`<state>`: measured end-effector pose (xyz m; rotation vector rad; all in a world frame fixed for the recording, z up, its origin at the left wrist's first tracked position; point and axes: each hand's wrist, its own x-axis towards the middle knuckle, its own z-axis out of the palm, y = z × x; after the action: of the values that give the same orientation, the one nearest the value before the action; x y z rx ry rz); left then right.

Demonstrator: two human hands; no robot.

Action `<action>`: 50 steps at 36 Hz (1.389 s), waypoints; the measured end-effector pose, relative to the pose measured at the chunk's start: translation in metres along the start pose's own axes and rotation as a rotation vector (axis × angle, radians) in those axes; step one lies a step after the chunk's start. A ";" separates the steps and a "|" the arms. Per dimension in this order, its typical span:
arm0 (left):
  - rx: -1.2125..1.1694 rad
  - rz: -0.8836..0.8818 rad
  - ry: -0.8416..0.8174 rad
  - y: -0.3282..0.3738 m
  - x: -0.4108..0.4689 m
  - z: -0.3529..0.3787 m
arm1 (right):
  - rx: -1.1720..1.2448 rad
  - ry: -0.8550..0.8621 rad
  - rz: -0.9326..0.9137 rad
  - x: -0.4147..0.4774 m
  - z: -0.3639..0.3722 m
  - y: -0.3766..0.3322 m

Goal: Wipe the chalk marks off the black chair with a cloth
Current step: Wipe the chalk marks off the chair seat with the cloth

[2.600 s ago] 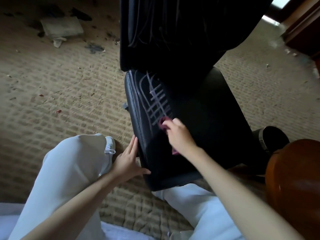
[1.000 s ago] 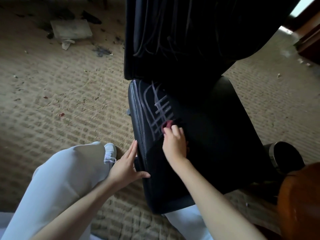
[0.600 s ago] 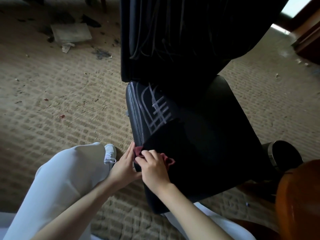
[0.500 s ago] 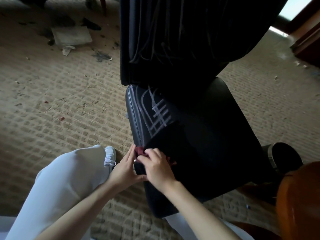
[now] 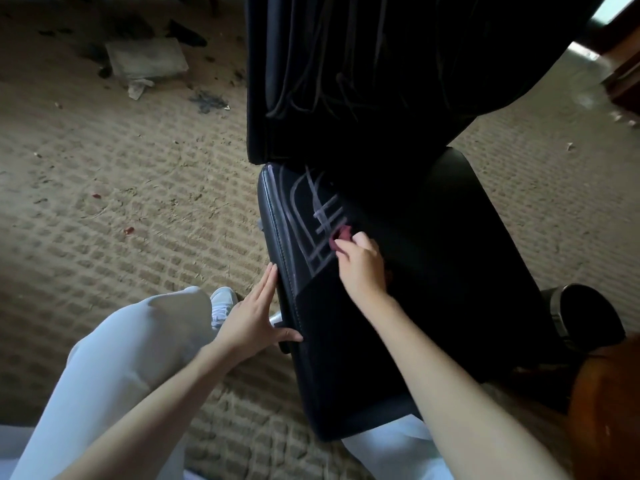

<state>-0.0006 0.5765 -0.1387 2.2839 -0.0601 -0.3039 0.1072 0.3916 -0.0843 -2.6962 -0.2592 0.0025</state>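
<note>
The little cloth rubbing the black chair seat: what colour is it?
Dark red, maroon-like: the small crumpled cloth shows in the head view, held by the right hand.

The right hand (image 5: 362, 268) covers most of the dark red cloth (image 5: 341, 237) — the black leather chair (image 5: 433, 289) runs off the top edge.

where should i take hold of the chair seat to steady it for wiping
Probably the seat's left side edge, from the left: the thick stitched rim is exposed there, clear of the cloth in the right hand. The left hand rests on it.
</note>
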 end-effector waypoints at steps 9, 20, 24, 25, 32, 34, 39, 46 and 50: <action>-0.003 -0.019 -0.012 0.001 -0.003 0.005 | -0.058 -0.048 -0.317 -0.068 0.019 -0.029; -0.033 -0.034 0.010 0.001 -0.004 0.008 | -0.096 -0.255 -0.740 -0.043 -0.011 -0.018; -0.013 -0.023 0.012 0.001 -0.004 0.007 | -0.047 -0.021 -0.289 0.034 -0.034 -0.001; -0.014 -0.016 0.006 -0.001 -0.002 0.007 | -0.078 -0.026 -0.185 0.052 -0.041 0.005; -0.011 -0.008 0.020 -0.007 0.005 0.006 | -0.061 -0.078 0.062 0.083 -0.017 0.004; -0.017 -0.006 0.028 -0.008 0.005 0.007 | -0.070 -0.054 0.043 0.064 -0.004 -0.004; -0.023 -0.015 0.031 -0.009 0.005 0.009 | -0.030 -0.019 -0.151 0.006 0.014 -0.026; -0.010 0.001 0.051 -0.006 0.001 0.009 | 0.015 -0.091 -0.389 -0.068 0.030 -0.045; -0.021 0.023 0.072 -0.006 -0.002 0.011 | 0.034 -0.175 -0.500 -0.083 0.025 -0.043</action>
<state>-0.0055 0.5723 -0.1500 2.2694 -0.0464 -0.2097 0.0166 0.4251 -0.0925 -2.5258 -0.9673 0.0927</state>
